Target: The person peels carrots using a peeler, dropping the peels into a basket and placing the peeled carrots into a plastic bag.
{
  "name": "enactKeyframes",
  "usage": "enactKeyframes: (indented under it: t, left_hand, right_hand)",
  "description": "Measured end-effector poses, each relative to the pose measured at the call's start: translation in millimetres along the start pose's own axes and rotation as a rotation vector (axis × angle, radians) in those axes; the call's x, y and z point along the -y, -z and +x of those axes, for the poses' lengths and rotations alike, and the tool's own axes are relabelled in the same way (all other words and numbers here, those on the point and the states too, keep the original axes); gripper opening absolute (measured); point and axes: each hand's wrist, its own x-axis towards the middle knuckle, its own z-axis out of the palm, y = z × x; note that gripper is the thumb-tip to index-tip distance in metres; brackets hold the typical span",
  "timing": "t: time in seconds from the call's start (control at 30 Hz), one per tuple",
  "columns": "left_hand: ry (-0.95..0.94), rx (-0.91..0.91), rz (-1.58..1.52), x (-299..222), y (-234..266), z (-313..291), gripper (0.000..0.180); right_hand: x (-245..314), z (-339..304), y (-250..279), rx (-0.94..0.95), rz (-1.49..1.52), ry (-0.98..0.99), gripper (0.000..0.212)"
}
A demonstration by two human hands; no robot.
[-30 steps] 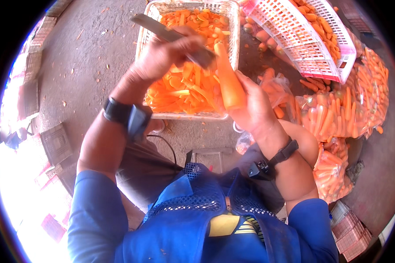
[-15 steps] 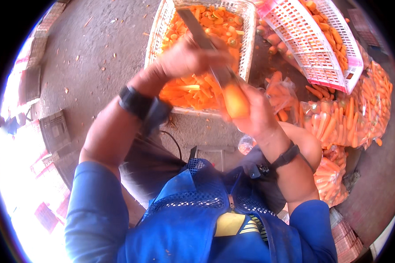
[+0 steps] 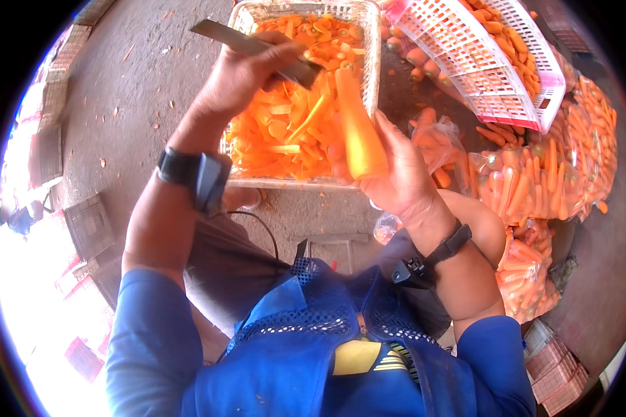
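Note:
My left hand [image 3: 238,80] is closed around a long flat grey metal blade [image 3: 229,36], held above the left part of a white crate [image 3: 377,76]. The blade slants from upper left to lower right, apart from the carrot. In my right hand [image 3: 405,174] is a large peeled carrot [image 3: 360,132], its thick end toward me and its narrow end pointing away over the crate. Fingers wrap it from beneath and are partly hidden. Under both hands the crate holds orange carrot peelings [image 3: 278,132] and cut pieces.
A tilted white and pink crate [image 3: 466,62] of carrots stands at the far right. Below it lie clear bags of carrots [image 3: 522,187] and another bag [image 3: 525,271]. Loose carrots [image 3: 417,59] lie beside the crate. Grey boxes [image 3: 89,226] stand at the left.
My left hand has swung the blade left, off the carrot, and turned it flatter. The carrot now shows along its length in my right hand. The view has shifted slightly.

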Motion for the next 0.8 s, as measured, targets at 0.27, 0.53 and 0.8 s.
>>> enactKeyframes:
  t: [0.27, 0.53, 0.8]
  left_hand:
    - [-0.100, 0.471, -0.130, -14.1, -53.2, -45.8, 0.009]
    - [0.041, 0.103, -0.002, 19.3, 20.1, 10.0, 0.022]
    - [-0.059, -0.080, 0.064, 37.4, 0.7, 7.2, 0.025]
  right_hand:
    - [-7.8, 6.8, -3.3, 0.118, -0.151, 0.000, 0.045]
    - [-14.6, -4.9, -8.2, 0.121, -0.112, -0.107, 0.044]
    - [-5.4, 2.4, -0.1, 0.110, -0.148, -0.198, 0.047]
